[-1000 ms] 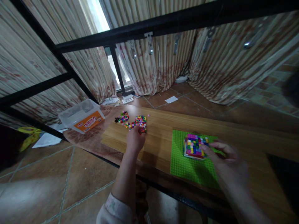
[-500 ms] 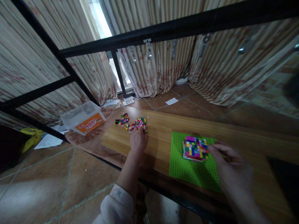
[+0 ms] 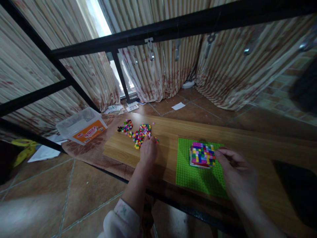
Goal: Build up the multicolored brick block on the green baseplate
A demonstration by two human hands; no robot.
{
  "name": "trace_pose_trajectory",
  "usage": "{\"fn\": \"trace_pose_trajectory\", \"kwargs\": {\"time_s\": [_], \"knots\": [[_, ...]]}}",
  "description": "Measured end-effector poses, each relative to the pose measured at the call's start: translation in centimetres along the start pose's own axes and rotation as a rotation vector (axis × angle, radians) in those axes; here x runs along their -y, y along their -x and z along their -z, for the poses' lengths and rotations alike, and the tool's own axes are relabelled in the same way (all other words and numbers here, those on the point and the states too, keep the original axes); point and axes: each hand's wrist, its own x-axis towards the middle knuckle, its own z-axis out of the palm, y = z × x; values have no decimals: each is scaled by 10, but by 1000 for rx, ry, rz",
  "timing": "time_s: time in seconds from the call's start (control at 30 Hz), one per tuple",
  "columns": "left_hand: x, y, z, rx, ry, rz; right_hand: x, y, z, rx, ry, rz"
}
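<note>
My left hand (image 3: 149, 148) reaches down at the right edge of a loose pile of small coloured bricks (image 3: 140, 135). Its fingers are drawn together, and what is in them, if anything, is too small to make out. On a green studded baseplate (image 3: 184, 168) stands a block built of many-coloured bricks (image 3: 202, 153), with a pink and red side facing me. My right hand (image 3: 236, 168) is at the block's right side, thumb and forefinger pinched near its upper right corner. I cannot make out anything between those fingertips.
A clear plastic box (image 3: 81, 125) with an orange label stands left of the wooden board (image 3: 164, 165). A dark flat thing (image 3: 294, 188) lies at the board's right. Black metal bars (image 3: 148, 34) with hooks cross in front of the curtains. Papers lie on the tiled floor.
My left hand has shifted to the pile's right side, uncovering more bricks at its near edge. My right hand stays beside the block. The whole view has moved slightly.
</note>
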Motion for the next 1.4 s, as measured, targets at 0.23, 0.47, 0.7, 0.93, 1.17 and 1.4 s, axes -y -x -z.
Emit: {"fn": "trace_pose_trajectory", "kwargs": {"time_s": [0.23,0.47,0.7,0.93,1.17,1.4], "knots": [[-2,-1,3,-54,522,11,1,2,0,-7,-9,116],[-16,8,11,234,1490,174,20,16,-3,52,62,434],[-43,33,19,698,1946,264,32,36,-9,323,66,633],[-65,54,13,872,1982,234,33,35,-12,388,67,506],[-71,57,12,855,1920,199,30,34,-12,320,79,471],[-73,55,9,806,1917,187,27,30,-9,270,7,480]]}}
